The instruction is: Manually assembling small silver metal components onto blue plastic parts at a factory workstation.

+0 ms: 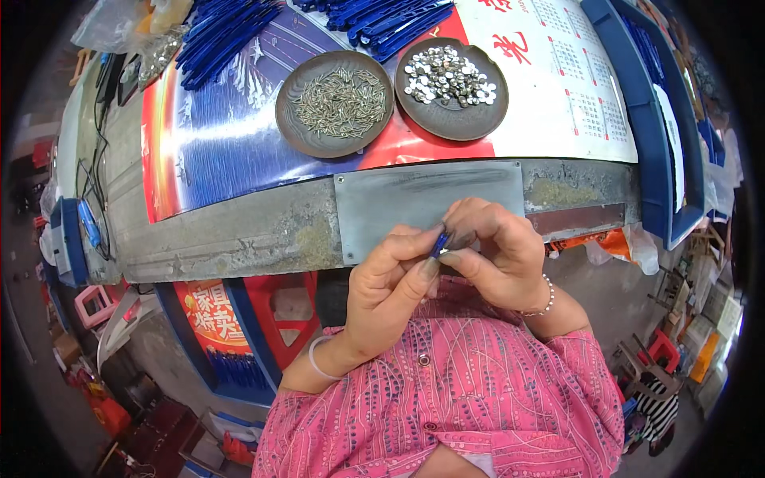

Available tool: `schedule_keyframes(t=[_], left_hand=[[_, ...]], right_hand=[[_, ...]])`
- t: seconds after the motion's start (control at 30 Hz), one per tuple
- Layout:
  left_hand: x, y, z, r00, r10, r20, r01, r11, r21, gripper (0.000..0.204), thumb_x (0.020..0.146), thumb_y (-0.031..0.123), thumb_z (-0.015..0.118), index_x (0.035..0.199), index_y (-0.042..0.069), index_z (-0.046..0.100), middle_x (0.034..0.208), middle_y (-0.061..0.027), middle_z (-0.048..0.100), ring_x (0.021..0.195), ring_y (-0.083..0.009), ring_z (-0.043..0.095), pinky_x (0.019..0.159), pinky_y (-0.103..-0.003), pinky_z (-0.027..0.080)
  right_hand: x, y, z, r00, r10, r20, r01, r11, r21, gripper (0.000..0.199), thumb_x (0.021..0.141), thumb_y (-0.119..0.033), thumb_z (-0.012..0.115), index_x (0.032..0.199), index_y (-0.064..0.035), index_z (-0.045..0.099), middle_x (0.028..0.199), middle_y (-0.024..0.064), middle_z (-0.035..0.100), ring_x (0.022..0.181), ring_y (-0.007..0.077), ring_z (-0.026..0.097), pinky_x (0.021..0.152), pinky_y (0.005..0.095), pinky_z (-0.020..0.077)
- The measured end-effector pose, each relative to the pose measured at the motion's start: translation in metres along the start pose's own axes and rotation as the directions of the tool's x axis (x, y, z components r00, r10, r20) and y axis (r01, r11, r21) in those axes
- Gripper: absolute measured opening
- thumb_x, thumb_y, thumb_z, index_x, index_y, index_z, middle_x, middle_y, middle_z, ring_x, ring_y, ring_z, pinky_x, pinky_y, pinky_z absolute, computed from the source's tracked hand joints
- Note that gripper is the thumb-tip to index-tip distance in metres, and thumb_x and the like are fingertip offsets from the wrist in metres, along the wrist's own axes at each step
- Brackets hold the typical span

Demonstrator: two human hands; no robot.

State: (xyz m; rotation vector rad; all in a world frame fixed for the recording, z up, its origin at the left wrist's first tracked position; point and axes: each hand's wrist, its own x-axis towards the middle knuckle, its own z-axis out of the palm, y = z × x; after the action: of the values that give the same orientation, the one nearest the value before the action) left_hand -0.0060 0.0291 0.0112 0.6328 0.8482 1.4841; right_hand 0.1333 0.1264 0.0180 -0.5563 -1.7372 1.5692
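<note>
Close to my body, just past the table's near edge, both hands meet at a small dark-blue plastic piece [439,244]. My left hand [396,280] pinches it between thumb and fingers. The thumb and fingertips of my right hand [500,253] close on its other side; a tiny pale spot shows there, too small to name. Most of the piece is hidden by my fingers. Beyond them, one round brown dish [291,131] holds a heap of thin metal pins or screws [341,102]. Beside it, another brown dish [454,127] holds small round silver discs [450,76].
A grey metal plate [382,203] lies at the table's near edge. Bundles of blue plastic strips [227,40] rest on a printed poster [239,159]. A blue crate [653,135] stands right; another blue crate [187,334] and a red stool [267,319] are below left.
</note>
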Motion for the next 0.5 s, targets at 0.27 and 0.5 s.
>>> schedule_keyframes(t=[0.27,0.5], left_hand=[[-0.003,-0.006,0.000,0.991,0.120,0.051,-0.124,0.989,0.081,0.033,0.091,-0.005,0.048,0.122,0.005,0.048,0.106,-0.0103,0.047,0.072,-0.0113,0.050,0.062,-0.022,0.043],[0.004,-0.006,0.010,0.874,0.485,0.021,-0.451,0.797,0.402,0.037,0.089,-0.009,0.048,0.123,0.004,0.045,0.109,-0.0129,0.044,0.076,-0.0100,0.049,0.063,-0.020,0.043]], right_hand=[[0.003,0.003,0.010,0.927,0.372,0.053,-0.326,0.725,0.606,0.022,0.079,-0.008,0.070,0.086,-0.0006,0.051,0.086,0.0101,0.056,0.082,0.0171,0.055,0.072,0.0271,0.0455],[0.009,-0.010,0.025,0.937,-0.312,-0.157,0.227,0.885,-0.406,0.026,0.075,-0.004,0.070,0.099,-0.0017,0.060,0.094,0.0146,0.066,0.078,0.0270,0.066,0.065,0.0322,0.0534]])
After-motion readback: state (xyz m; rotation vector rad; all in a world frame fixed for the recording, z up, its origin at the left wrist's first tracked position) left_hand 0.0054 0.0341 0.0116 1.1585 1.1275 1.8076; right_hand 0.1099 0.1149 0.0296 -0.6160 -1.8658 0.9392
